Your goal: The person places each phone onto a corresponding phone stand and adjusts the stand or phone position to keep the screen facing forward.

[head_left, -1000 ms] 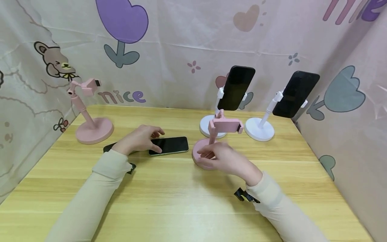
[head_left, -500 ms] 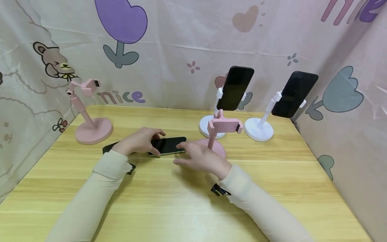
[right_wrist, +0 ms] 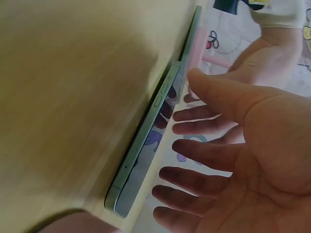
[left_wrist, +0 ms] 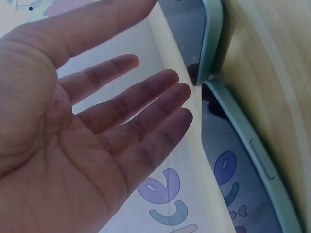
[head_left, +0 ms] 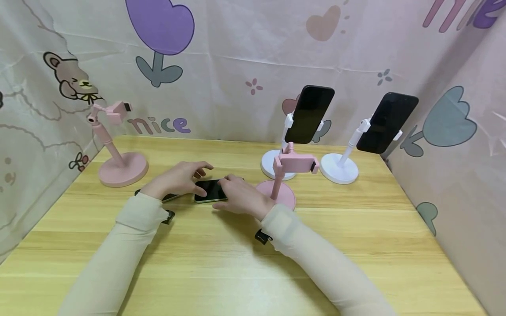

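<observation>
A black-screened phone with a pale green edge (head_left: 211, 188) lies flat on the wooden table. My right hand (head_left: 246, 196) hovers over its right part, fingers spread and loosely bent, thumb near the front edge. At its left end is my left hand (head_left: 178, 181), with thumb and fingers apart. A second phone (head_left: 171, 197) lies to the left, mostly hidden beneath the left hand and wrist. The left wrist view shows the left palm (left_wrist: 73, 160) with nothing in it, beside both green edges. In the right wrist view, the right fingers reach out alongside the nearer phone (right_wrist: 146, 141), holding nothing.
A pink phone stand (head_left: 294, 164) with an unfilled clamp stands just right of my right hand. Behind it, two white stands (head_left: 339, 169) hold upright black phones (head_left: 309, 115). Another pink stand (head_left: 123, 169) is at the back left. A printed curtain (head_left: 237, 57) borders the table.
My right hand has moved left from the pink stand's base to the phone between the hands. My left hand has stayed nearly in place, shifting slightly left.
</observation>
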Action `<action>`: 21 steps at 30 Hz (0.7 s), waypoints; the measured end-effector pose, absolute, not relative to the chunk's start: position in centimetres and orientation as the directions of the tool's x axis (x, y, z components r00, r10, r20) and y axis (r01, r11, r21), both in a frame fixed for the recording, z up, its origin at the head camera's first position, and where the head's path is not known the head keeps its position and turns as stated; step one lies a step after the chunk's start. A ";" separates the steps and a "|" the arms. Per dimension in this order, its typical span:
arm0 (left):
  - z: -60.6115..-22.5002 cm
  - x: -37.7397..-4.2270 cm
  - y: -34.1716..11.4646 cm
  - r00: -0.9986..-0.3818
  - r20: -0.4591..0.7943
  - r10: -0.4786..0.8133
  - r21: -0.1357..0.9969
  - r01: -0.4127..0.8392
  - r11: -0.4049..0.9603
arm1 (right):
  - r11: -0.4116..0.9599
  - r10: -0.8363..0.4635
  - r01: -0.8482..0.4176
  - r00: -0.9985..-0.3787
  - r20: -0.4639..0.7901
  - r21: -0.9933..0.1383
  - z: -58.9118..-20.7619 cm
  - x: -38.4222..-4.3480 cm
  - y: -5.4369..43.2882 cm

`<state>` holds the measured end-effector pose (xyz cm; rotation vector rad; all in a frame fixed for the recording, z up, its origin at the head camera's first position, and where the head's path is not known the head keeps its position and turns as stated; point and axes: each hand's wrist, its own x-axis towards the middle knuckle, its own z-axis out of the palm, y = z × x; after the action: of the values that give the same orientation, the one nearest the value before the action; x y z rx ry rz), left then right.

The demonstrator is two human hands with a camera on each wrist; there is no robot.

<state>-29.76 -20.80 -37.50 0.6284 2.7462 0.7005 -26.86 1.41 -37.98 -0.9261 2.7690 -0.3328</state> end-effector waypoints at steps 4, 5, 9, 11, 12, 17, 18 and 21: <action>-37.0 -29.7 -21.2 -0.885 -0.117 0.450 0.505 0.337 0.795 | 0.796 -0.593 -0.549 -0.792 -0.144 -0.255 -38.1 -27.3 0.5; -36.8 -29.6 -21.3 -0.886 -0.114 0.450 0.505 0.338 0.794 | 0.797 -0.592 -0.549 -0.792 -0.148 -0.252 -38.2 -27.4 0.3; -36.3 -29.4 -21.5 -0.887 -0.099 0.452 0.505 0.346 0.791 | 0.789 -0.606 -0.566 -0.781 -0.149 -0.240 -38.4 -27.7 -0.4; -36.1 -29.3 -21.6 -0.886 -0.090 0.456 0.505 0.354 0.787 | 0.784 -0.614 -0.576 -0.774 -0.153 -0.231 -38.6 -27.9 -0.7; -36.1 -29.3 -21.6 -0.885 -0.087 0.457 0.505 0.357 0.786 | 0.783 -0.616 -0.580 -0.772 -0.155 -0.224 -38.6 -28.0 -0.9; -35.9 -29.2 -21.7 -0.881 -0.076 0.466 0.503 0.370 0.781 | 0.790 -0.611 -0.584 -0.774 -0.167 -0.185 -38.8 -28.3 -1.4; -35.8 -29.2 -21.7 -0.880 -0.074 0.468 0.503 0.372 0.780 | 0.793 -0.608 -0.583 -0.776 -0.169 -0.176 -38.9 -28.3 -1.5; -35.7 -29.2 -21.8 -0.880 -0.069 0.470 0.506 0.376 0.777 | 0.799 -0.602 -0.585 -0.780 -0.170 -0.141 -38.9 -28.3 -1.8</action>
<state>-29.21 -21.75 -35.71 0.6685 2.7783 0.7305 -28.35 -1.78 -38.89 -0.9284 2.7805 -0.1186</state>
